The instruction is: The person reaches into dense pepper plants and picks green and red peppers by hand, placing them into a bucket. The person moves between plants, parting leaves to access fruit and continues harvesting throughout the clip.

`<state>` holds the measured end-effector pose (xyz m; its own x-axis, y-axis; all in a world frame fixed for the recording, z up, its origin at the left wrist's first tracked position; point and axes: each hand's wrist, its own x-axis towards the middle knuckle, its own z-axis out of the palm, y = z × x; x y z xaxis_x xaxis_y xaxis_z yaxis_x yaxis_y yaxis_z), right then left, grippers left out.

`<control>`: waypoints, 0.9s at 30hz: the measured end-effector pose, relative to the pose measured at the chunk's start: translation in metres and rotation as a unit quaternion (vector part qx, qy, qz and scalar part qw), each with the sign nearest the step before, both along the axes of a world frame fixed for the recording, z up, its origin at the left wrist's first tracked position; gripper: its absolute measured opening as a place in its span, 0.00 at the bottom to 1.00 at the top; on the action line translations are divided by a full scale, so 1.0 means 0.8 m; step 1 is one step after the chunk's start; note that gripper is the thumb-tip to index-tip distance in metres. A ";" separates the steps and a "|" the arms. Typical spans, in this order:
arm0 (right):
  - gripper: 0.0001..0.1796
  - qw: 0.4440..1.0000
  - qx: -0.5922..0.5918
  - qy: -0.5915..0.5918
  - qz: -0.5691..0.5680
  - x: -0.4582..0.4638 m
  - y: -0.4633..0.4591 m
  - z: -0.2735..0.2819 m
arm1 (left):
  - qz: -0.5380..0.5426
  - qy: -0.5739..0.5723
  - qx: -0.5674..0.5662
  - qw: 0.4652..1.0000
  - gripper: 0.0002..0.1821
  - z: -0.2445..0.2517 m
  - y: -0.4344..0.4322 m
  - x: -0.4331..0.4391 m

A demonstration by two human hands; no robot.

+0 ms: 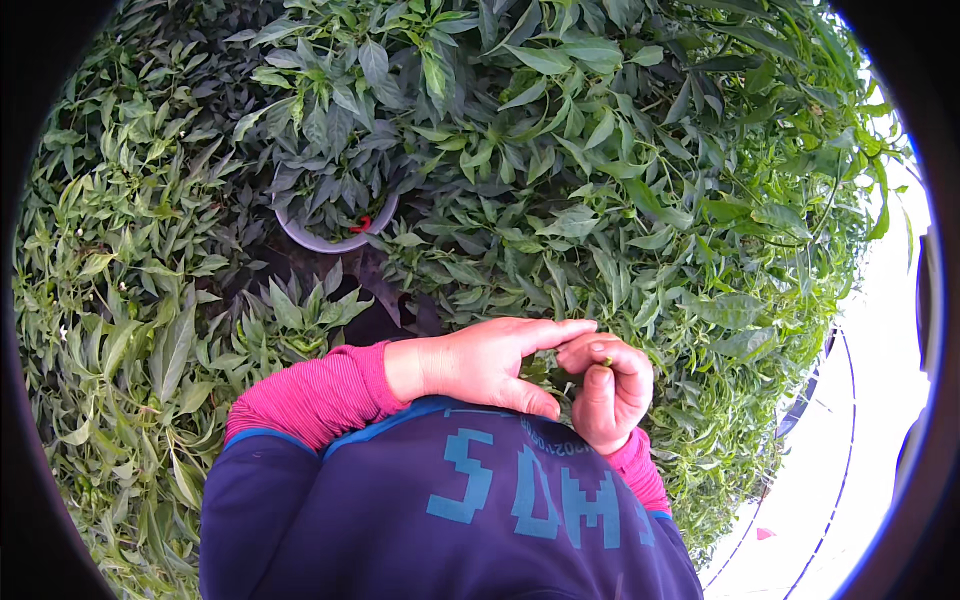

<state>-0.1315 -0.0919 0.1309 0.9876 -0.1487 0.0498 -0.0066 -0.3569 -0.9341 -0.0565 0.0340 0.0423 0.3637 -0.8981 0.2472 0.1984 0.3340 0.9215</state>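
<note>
My left hand (480, 361) reaches across in front of my chest, its thumb spread from its straight fingers. Nothing shows in its grasp, though the palm side is partly hidden. Its fingertips meet or overlap the curled fingers of my right hand (611, 386); I cannot tell if they touch. Between the right thumb and forefinger pokes the tip of a small green thing (607, 361), perhaps a pepper stalk. The rest of it is hidden in the fingers. Pepper plants (517, 247) with dense green leaves stand right before both hands.
A pale round bucket (319, 241) sits low among the plants, partly covered by leaves, with a red pepper (361, 224) at its rim. Dark ground cover (379, 281) shows between rows. Foliage (112, 300) crowds the left. Bright white ground (817, 450) lies beyond the plants at right.
</note>
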 end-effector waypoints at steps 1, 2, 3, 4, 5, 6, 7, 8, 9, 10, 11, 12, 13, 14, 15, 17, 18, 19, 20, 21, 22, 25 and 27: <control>0.08 0.997 -0.056 0.008 0.057 0.019 0.003 -0.007 | 0.041 0.084 -0.003 0.996 0.43 -0.001 0.004 -0.004; 0.10 0.984 -0.132 0.016 0.117 0.037 0.006 -0.021 | 0.060 0.095 0.030 0.993 0.40 -0.010 0.014 -0.002; 0.12 0.967 -0.186 0.024 0.173 0.050 0.006 -0.031 | 0.082 0.100 0.045 0.991 0.36 -0.023 0.028 0.002; 0.13 0.961 -0.212 0.009 0.179 0.058 0.001 -0.032 | 0.056 0.165 0.072 0.982 0.31 -0.041 0.042 0.007; 0.13 0.945 -0.262 0.049 0.192 0.060 -0.007 -0.033 | 0.038 0.236 0.067 0.969 0.27 -0.060 0.054 0.011; 0.12 0.952 -0.265 0.045 0.149 0.063 -0.024 -0.030 | 0.055 0.337 0.082 0.936 0.23 -0.081 0.066 0.014; 0.09 0.963 -0.260 -0.011 0.070 0.070 -0.047 -0.033 | 0.072 0.442 0.075 0.891 0.19 -0.105 0.077 0.017; 0.06 0.970 -0.238 -0.029 -0.046 0.076 -0.074 -0.036 | 0.104 0.475 0.141 0.863 0.17 -0.131 0.088 0.023; 0.09 0.973 -0.134 0.016 -0.185 0.081 -0.105 -0.039 | 0.134 0.504 0.182 0.833 0.16 -0.159 0.099 0.029; 0.10 0.952 -0.076 0.025 -0.294 0.090 -0.140 -0.043 | 0.140 0.480 0.267 0.824 0.15 -0.187 0.105 0.036; 0.11 0.942 -0.093 0.019 -0.322 0.098 -0.171 -0.052 | 0.145 0.453 0.336 0.813 0.15 -0.216 0.107 0.042; 0.11 0.938 -0.183 0.070 -0.284 0.103 -0.199 -0.058 | 0.142 0.440 0.370 0.806 0.13 -0.244 0.108 0.047; 0.12 0.922 -0.270 0.124 -0.248 0.110 -0.222 -0.073 | 0.138 0.423 0.400 0.801 0.12 -0.272 0.105 0.053; 0.11 0.948 -0.215 0.155 -0.177 0.113 -0.239 -0.088 | 0.148 0.376 0.414 0.816 0.10 -0.297 0.100 0.059; 0.11 0.888 -0.418 0.180 -0.067 0.124 -0.257 -0.100 | 0.164 0.317 0.437 0.826 0.14 -0.318 0.097 0.067; 0.10 0.856 -0.485 0.179 0.027 0.142 -0.283 -0.127 | 0.245 0.047 0.514 0.821 0.22 -0.346 0.092 0.080; 0.11 0.809 -0.547 0.202 0.072 0.152 -0.294 -0.139 | 0.278 -0.024 0.580 0.765 0.32 -0.351 0.093 0.080; 0.11 0.744 -0.614 0.235 0.120 0.158 -0.304 -0.147 | 0.269 -0.046 0.605 0.748 0.35 -0.354 0.090 0.080; 0.10 0.715 -0.637 0.260 0.123 0.158 -0.313 -0.149 | 0.261 -0.029 0.582 0.770 0.34 -0.352 0.091 0.077; 0.10 0.673 -0.666 0.296 0.128 0.159 -0.321 -0.150 | 0.259 -0.008 0.557 0.789 0.32 -0.348 0.091 0.073; 0.09 0.622 -0.708 0.303 0.141 0.159 -0.326 -0.152 | 0.246 0.030 0.532 0.809 0.30 -0.342 0.092 0.067; 0.09 0.827 -0.532 0.179 -0.046 0.150 -0.330 -0.147 | 0.245 0.090 0.466 0.846 0.24 -0.324 0.097 0.040; 0.12 0.864 -0.390 0.238 -0.213 0.153 -0.323 -0.147 | 0.216 0.140 0.479 0.839 0.22 -0.315 0.099 0.021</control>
<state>-0.0094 -0.3506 0.0130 0.7881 -0.6078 -0.0976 -0.6091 -0.7470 -0.2665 -0.0394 0.1135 -0.2097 0.6301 -0.4054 -0.6623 0.5023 -0.4376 0.7458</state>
